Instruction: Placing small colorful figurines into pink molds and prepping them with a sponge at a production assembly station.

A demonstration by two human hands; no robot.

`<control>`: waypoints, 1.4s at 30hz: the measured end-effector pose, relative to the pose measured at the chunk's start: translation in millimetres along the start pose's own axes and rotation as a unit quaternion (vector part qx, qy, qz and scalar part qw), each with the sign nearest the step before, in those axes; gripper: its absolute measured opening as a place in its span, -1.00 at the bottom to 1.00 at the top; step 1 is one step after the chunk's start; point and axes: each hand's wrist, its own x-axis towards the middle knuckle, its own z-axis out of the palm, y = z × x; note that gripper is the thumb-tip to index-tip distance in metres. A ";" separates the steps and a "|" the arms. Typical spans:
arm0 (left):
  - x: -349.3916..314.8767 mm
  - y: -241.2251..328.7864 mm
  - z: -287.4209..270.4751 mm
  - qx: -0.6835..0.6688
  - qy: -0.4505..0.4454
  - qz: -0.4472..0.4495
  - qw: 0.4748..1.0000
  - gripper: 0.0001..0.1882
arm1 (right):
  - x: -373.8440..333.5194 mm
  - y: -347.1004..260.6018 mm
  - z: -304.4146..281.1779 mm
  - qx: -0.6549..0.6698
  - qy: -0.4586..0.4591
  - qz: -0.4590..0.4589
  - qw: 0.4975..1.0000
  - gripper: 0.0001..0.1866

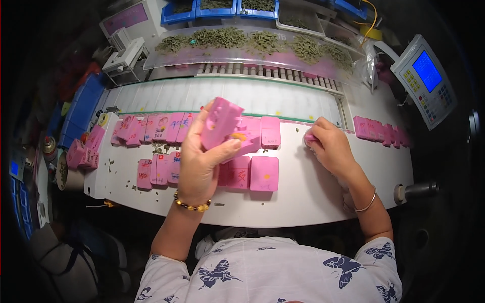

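Basically, L hand (pixel 198 151) clamped on pink block (pixel 222 120), at 11 o'clock from view centre, long axis tipped twd 12–1 o'clock; R hand (pixel 331 146), at 3 o'clock, pinches pink piece (pixel 309 138), mostly hidden, axis unclear.

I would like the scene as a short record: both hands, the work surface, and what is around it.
Left hand: holds a notched pink piece
Right hand: curled over a mostly hidden pink object
Surface: white table with rows of pink blocks
Behind: clear tray of green bits
Far right: device with lit blue screen
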 end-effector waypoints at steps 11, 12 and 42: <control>6.1 -40.0 23.3 0.394 0.005 0.192 0.899 -0.17 | -25.4 18.0 15.8 0.045 0.127 0.082 0.987 -0.86; 6.5 -43.4 24.0 0.403 0.008 0.199 0.894 -0.16 | -23.1 13.8 11.0 0.114 0.099 0.116 0.982 -0.86; -3.0 -56.6 31.8 0.551 -0.098 0.448 0.697 -0.35 | 5.9 -41.0 -15.7 0.659 -0.203 0.139 0.711 -0.61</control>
